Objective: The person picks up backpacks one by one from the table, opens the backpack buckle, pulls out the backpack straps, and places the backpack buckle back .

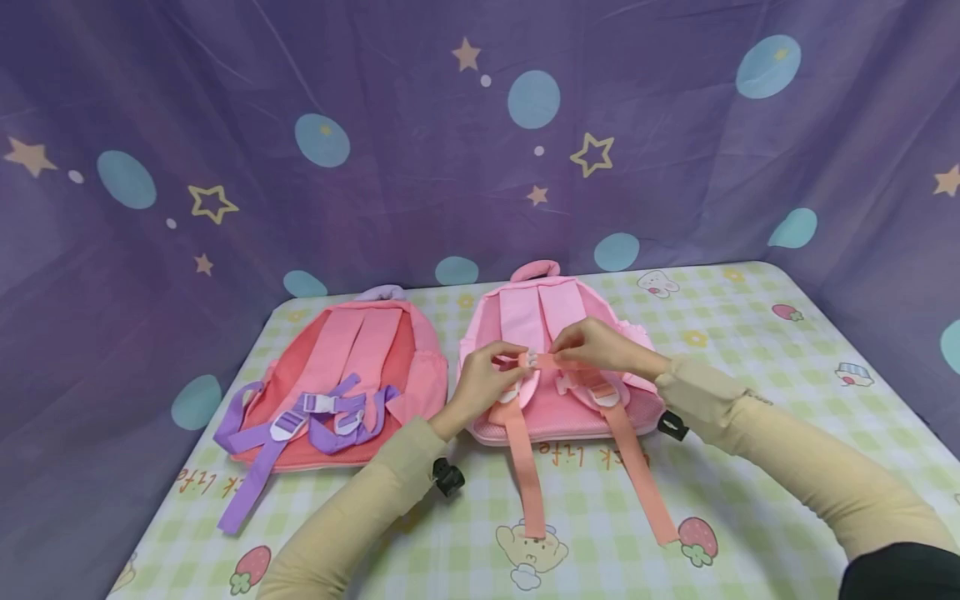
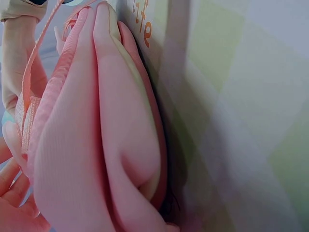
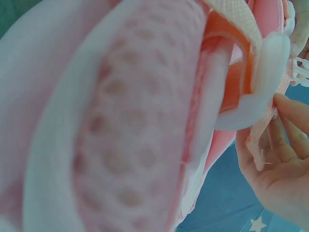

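Pinching a white buckle with the left hand. Pinching a short orange strap with the right hand, just beside that buckle. Held straight across from one hand to the other. Just behind both hands, tan sleeves, with a black clip at each wrist.

Right under both hands, a pink bag, lying back side up. Just below the right hand, a loose white clip. Also under the hands, one on each side, two white slides. Coming out of these, on the near side of the hands, two long orange strips, reaching out over the bench.

A bit past the hands, two wide pink shoulder straps, then a pink handle at the top of the bag.

To the left of the left hand, near the pink bag, a red bag, also back side up. On top of it, purple straps with white clasps. At its far end, a light purple handle.

Under both bags, green and white checks and strawberries all over the bench. Farthest from the hands, a purple curtain with stars and blue spots.
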The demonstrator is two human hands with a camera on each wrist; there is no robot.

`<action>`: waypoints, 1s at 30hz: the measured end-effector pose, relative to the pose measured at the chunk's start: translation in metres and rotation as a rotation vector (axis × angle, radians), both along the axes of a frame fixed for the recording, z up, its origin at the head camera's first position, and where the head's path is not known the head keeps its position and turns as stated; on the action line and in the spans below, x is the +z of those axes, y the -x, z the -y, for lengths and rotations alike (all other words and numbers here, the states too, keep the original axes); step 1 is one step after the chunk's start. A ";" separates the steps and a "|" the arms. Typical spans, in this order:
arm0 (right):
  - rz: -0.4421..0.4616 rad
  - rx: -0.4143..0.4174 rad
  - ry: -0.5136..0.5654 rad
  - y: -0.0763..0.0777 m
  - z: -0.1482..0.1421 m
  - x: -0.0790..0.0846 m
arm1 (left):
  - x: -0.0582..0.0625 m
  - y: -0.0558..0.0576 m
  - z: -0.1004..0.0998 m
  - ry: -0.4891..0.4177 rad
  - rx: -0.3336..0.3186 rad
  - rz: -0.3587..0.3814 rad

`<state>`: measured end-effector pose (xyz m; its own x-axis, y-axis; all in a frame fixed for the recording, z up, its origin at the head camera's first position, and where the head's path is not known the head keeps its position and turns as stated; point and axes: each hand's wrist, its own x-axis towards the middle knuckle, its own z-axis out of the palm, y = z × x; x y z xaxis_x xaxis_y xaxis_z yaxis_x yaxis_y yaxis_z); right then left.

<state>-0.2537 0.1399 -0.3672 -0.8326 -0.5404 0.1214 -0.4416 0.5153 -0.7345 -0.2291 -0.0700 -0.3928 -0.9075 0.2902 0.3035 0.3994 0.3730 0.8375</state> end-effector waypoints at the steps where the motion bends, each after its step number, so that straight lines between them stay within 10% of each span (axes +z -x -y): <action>1: -0.001 0.002 0.005 0.000 0.000 0.000 | 0.000 0.000 0.000 0.003 0.001 -0.002; 30: 0.060 -0.001 0.052 -0.001 0.011 0.001 | 0.000 -0.001 0.000 0.029 -0.001 -0.019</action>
<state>-0.2529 0.1293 -0.3664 -0.8397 -0.5340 0.0990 -0.3954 0.4761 -0.7855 -0.2282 -0.0697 -0.3932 -0.9015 0.2999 0.3121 0.4154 0.3965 0.8187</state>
